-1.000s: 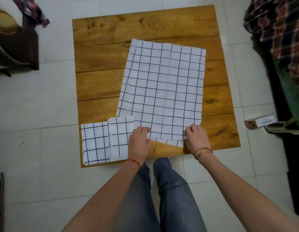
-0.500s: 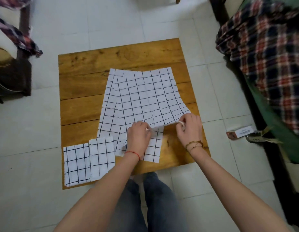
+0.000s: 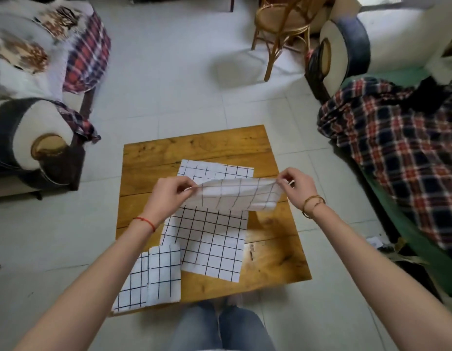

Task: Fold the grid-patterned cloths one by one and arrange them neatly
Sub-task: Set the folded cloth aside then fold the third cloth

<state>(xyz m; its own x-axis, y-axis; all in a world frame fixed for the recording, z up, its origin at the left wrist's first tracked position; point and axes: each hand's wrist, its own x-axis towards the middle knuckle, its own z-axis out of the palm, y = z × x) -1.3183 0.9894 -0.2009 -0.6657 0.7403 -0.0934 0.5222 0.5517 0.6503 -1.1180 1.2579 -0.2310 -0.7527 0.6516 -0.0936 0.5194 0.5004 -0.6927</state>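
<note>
low wooden table (image 3: pixel 194 148) on tiled floor, plaid blanket (image 3: pixel 397 153) off its right side. flat grid cloth (image 3: pixel 209 239) lies mid-table, w/ more grid cloth (image 3: pixel 214 171) showing past it at the far side. lifted grid cloth (image 3: pixel 239 195) held just above table centre, near edge raised. 2 folded cloths (image 3: pixel 154 277) at table's near-left corner, side by side. left hand (image 3: pixel 169 193) pinches lifted cloth's left corner, right hand (image 3: pixel 297 184) pinches its right corner, fingers curled.
</note>
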